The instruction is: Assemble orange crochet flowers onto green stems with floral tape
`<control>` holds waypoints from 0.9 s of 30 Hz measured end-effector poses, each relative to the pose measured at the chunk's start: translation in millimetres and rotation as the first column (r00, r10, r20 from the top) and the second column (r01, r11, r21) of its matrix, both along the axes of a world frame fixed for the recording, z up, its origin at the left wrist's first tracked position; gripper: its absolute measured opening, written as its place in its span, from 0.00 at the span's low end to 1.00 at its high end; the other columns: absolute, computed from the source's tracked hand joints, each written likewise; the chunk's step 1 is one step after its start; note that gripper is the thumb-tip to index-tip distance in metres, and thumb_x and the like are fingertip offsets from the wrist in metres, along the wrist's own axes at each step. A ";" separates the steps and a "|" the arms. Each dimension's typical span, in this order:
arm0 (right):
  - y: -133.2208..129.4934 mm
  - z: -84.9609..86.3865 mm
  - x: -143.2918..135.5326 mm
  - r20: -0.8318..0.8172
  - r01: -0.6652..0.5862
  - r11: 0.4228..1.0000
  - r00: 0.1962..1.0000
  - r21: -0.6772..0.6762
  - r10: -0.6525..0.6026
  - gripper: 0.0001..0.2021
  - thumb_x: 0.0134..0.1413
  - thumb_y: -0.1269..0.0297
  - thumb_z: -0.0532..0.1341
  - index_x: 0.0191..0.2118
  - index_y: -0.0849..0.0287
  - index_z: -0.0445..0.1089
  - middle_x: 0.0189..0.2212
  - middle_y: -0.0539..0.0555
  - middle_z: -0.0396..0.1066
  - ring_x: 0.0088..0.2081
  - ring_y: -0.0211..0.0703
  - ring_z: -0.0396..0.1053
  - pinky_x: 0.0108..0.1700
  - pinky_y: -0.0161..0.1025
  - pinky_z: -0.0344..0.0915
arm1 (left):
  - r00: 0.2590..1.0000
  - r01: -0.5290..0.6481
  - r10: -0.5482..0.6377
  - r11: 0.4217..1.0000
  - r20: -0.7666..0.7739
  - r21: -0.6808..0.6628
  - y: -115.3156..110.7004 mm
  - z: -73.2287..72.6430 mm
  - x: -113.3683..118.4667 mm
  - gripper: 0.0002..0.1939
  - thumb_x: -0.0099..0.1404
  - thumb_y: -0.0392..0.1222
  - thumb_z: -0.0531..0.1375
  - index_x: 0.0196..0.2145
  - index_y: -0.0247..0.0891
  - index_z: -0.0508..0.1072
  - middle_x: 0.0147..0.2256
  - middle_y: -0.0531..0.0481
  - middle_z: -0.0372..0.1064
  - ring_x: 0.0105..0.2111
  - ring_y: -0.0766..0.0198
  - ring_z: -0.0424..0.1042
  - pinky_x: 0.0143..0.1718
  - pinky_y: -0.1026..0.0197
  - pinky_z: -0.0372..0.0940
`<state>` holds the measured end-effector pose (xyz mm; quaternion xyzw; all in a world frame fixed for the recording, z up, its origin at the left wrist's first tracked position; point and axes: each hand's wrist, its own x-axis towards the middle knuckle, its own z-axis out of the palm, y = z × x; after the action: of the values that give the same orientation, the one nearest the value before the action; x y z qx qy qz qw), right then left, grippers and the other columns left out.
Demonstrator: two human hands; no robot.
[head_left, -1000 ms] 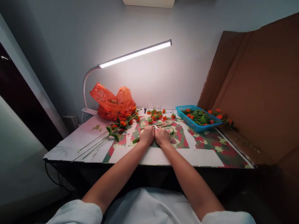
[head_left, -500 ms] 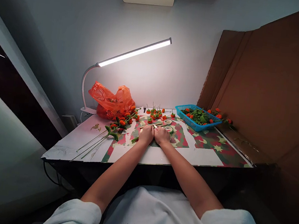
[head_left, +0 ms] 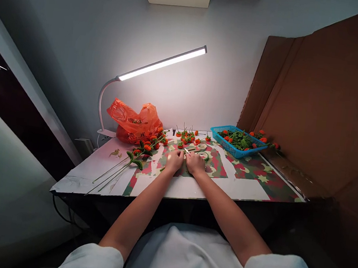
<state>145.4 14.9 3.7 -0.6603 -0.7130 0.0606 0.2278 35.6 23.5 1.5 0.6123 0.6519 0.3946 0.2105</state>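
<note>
My left hand (head_left: 175,160) is closed over the patterned table cover, around something too small to make out. Close beside it, my right hand (head_left: 195,164) is closed too, with a small pale item (head_left: 186,151) showing at its fingertips. A narrow gap separates the two hands. Just beyond my right hand lie a roll of green tape (head_left: 203,155) and a paler roll (head_left: 202,146). Several small orange flowers (head_left: 187,138) with green stems stand behind the hands. Long-stemmed orange flowers (head_left: 147,147) with green leaves rest to the left.
An orange plastic bag (head_left: 136,124) sits at the back left under a lit lamp (head_left: 163,64). At the back right, a blue basket (head_left: 237,152) holds green stems and orange flowers. Tall cardboard (head_left: 320,99) stands on the right.
My hands, which were touching, have moved slightly apart. The pale item at my right fingertips now shows more clearly.
</note>
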 end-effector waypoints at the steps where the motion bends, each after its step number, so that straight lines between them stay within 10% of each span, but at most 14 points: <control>1: 0.3 0.1 1.6 -0.013 -0.022 1.000 1.000 0.011 0.022 0.18 0.63 0.57 0.47 0.44 0.62 0.69 0.39 0.61 0.74 0.41 0.48 0.72 0.37 0.36 0.61 | 0.984 0.042 -0.031 0.998 0.177 -0.057 2.4 0.7 -3.9 0.16 0.64 0.46 0.52 0.30 0.33 0.73 0.26 0.46 0.71 0.27 0.64 0.70 0.28 0.63 0.62; 4: 1.4 0.0 6.6 -0.052 -0.078 0.996 0.995 0.047 0.081 0.18 0.64 0.56 0.46 0.41 0.59 0.70 0.38 0.57 0.75 0.40 0.45 0.72 0.35 0.34 0.59 | 0.815 0.254 -0.142 0.959 0.562 -0.126 6.8 3.2 -13.4 0.19 0.58 0.53 0.59 0.34 0.32 0.74 0.25 0.49 0.69 0.20 0.69 0.65 0.22 0.65 0.60; 8: 1.5 0.4 9.6 -0.058 -0.048 0.998 0.997 0.051 0.051 0.18 0.63 0.57 0.46 0.42 0.60 0.70 0.38 0.57 0.75 0.40 0.44 0.71 0.35 0.34 0.59 | 0.757 0.375 -0.248 0.923 0.604 -0.091 6.2 3.6 -16.4 0.24 0.53 0.59 0.61 0.33 0.32 0.74 0.27 0.48 0.71 0.17 0.74 0.59 0.18 0.68 0.55; 16: 0.7 2.7 8.5 -0.031 -0.012 0.999 0.999 0.044 0.013 0.18 0.63 0.57 0.47 0.42 0.60 0.70 0.37 0.58 0.75 0.39 0.46 0.72 0.35 0.35 0.59 | 0.974 0.225 -0.222 0.963 -0.035 0.148 5.6 -0.1 -17.1 0.14 0.61 0.45 0.54 0.28 0.34 0.74 0.24 0.49 0.69 0.24 0.68 0.63 0.26 0.65 0.57; 27: -2.5 4.8 8.7 0.047 0.001 1.000 0.999 -0.003 -0.001 0.18 0.62 0.55 0.47 0.44 0.60 0.69 0.39 0.60 0.74 0.41 0.49 0.72 0.38 0.38 0.61 | 0.838 0.346 -0.207 0.917 -0.505 0.198 -4.1 0.2 -16.1 0.15 0.66 0.40 0.47 0.31 0.37 0.72 0.31 0.47 0.72 0.31 0.63 0.67 0.33 0.63 0.56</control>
<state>154.0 12.4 8.5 -0.6624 -0.7176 0.0461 0.2101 19.4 19.3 1.7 0.8020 0.5241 0.2864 0.0109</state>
